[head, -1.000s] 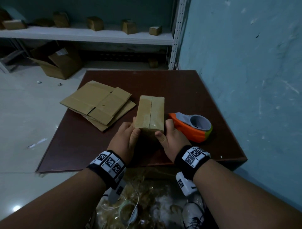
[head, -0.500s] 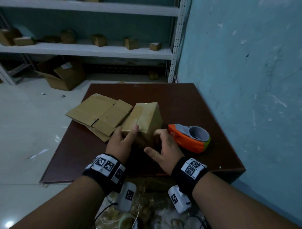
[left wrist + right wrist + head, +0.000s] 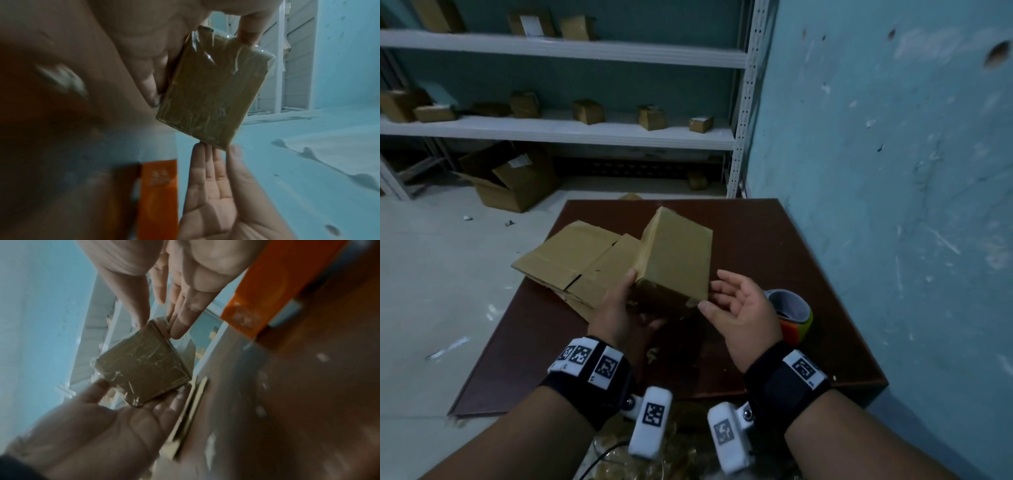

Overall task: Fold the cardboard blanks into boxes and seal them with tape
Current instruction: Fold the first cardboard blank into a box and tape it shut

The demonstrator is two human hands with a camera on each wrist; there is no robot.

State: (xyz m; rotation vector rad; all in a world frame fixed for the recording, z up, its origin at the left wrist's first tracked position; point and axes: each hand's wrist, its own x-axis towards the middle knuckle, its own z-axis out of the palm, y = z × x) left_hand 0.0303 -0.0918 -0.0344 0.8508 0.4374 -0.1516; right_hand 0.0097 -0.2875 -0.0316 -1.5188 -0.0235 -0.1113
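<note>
A sealed brown cardboard box (image 3: 674,253) wrapped in clear tape hangs tilted above the dark brown table (image 3: 774,246). My left hand (image 3: 619,308) grips it from the left and below, thumb on one edge and fingers on its side. The taped end face of the box (image 3: 209,91) shows in the left wrist view. My right hand (image 3: 732,301) is open, palm up, its straight fingertips (image 3: 179,321) touching a corner of the box (image 3: 141,371). An orange tape dispenser (image 3: 791,318) lies on the table just right of my right hand.
Several flat cardboard blanks (image 3: 571,260) lie stacked on the table's left part. A blue wall (image 3: 893,205) borders the table on the right. Behind stand white shelves (image 3: 558,128) with small boxes, and an open carton (image 3: 513,178) sits on the floor.
The box has come up off the table and tipped onto its edge in my left hand. My right hand has let go of it and opened, only fingertips touching now.
</note>
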